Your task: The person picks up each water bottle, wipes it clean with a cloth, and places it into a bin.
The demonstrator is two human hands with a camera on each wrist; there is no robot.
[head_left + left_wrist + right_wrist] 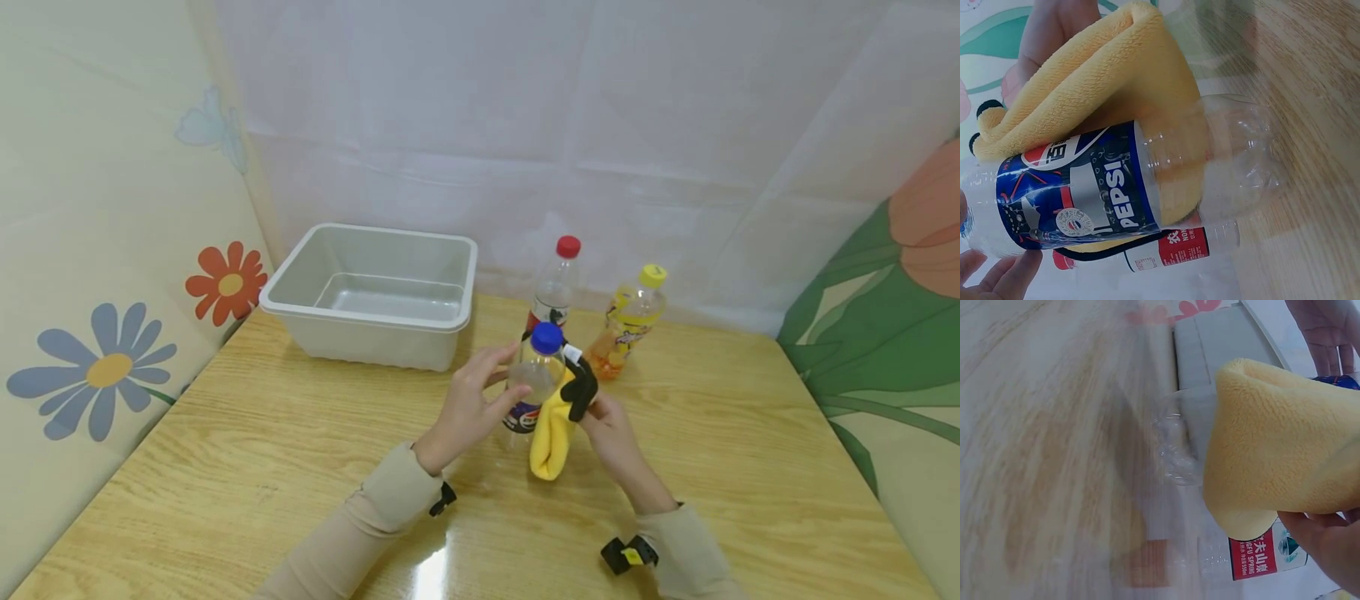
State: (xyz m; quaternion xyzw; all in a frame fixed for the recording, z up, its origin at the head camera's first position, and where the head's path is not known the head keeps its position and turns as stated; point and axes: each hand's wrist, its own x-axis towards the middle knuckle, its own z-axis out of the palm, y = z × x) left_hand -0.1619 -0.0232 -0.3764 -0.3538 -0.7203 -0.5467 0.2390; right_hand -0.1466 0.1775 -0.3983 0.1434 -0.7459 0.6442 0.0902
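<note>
A clear Pepsi bottle (522, 417) with a blue cap (547, 337) and dark blue label stands nearly upright over the wooden table. My left hand (471, 408) grips its upper part, the thumb at the near side. In my right hand (617, 437) is a folded yellow cloth (551, 437) with black trim and a white tag, held against the right side of the bottle. The left wrist view shows the cloth (1104, 81) lying along the label (1079, 194) and behind the clear lower part. Right fingers (1316, 540) pinch the cloth's edge in the right wrist view.
Behind the hands stand a red-capped water bottle (553, 292) and, to its right, a yellow-capped bottle (630, 321) with some orange drink. A grey plastic bin (367, 337) sits at the back left of the table (315, 467). White sheeting (675, 125) hangs behind.
</note>
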